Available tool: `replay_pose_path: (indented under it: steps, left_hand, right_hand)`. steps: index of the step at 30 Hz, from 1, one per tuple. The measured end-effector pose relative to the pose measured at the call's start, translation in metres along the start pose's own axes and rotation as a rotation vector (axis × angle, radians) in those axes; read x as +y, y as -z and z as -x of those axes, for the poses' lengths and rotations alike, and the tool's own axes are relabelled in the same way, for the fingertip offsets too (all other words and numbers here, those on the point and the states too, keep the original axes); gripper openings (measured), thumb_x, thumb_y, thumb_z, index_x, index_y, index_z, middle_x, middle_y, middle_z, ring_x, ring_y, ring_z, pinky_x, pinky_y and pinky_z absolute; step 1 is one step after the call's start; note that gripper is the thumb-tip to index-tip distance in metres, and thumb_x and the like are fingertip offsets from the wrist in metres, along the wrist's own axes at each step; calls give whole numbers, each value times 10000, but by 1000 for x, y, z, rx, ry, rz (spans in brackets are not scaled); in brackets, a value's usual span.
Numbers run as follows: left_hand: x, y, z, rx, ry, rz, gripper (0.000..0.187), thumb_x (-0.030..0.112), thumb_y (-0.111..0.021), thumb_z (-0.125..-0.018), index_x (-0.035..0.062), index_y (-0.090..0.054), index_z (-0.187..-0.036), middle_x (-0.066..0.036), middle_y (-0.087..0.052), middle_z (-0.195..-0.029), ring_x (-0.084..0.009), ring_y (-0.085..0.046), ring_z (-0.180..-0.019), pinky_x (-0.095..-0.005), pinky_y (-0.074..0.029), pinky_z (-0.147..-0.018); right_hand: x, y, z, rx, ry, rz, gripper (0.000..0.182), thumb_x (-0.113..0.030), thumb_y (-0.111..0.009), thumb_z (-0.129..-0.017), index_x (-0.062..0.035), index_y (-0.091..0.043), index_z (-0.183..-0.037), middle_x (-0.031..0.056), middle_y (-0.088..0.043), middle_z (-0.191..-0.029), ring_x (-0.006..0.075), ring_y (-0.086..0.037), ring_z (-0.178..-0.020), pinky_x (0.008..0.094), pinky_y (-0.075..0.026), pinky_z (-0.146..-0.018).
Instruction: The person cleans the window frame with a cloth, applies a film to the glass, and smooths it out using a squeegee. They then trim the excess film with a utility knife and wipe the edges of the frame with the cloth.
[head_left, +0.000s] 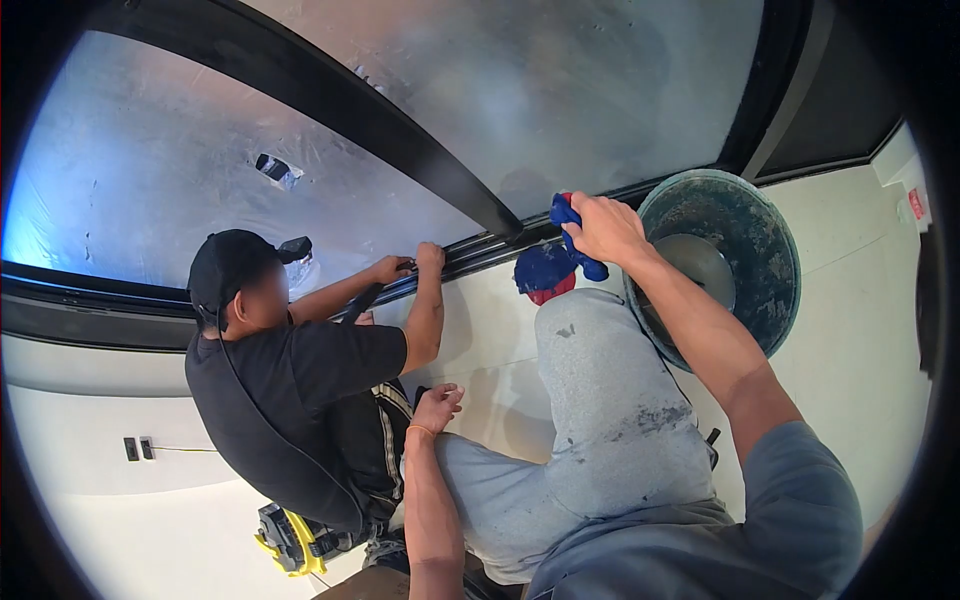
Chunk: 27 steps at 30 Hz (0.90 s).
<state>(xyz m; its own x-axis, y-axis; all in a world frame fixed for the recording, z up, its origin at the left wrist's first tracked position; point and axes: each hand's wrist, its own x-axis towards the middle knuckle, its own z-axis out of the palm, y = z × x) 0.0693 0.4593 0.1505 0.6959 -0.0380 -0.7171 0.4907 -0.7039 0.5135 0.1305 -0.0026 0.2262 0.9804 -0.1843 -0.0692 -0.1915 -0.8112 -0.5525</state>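
My right hand (607,230) grips a bunched blue cloth (592,268), which sticks out above and below the fingers. It is beside the left rim of a large dark bucket (770,240) that has greyish water (690,265) in it. Just left of the held cloth, a blue and red cloth piece (543,270) shows over the floor by the door track, and it overlaps my knee's edge in this view. My left hand (437,408) hovers by my other knee, its fingers loosely curled and apart with nothing in them.
A co-worker in a black cap (235,265) crouches at left, both hands on the dark sliding-door track (470,255). Plastic-covered glass panels (590,90) rise behind. A yellow and black case (290,540) lies on the floor behind the co-worker.
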Motion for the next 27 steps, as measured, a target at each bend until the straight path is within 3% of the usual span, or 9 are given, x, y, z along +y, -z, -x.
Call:
replay_pose_path:
  steps: [27]
  left_hand:
    - [2, 0, 0, -2, 16, -23, 574, 386, -674, -930, -38, -586, -1305, -170, -707, -1070, -231, -712, -903, -334, -540, -750]
  right_hand:
    - [-1, -1, -1, -14, -13, 1, 340, -257, -665, -876, -16, -604, -1108, 223, -703, -965, 418, -662, -964, 515, -510, -841]
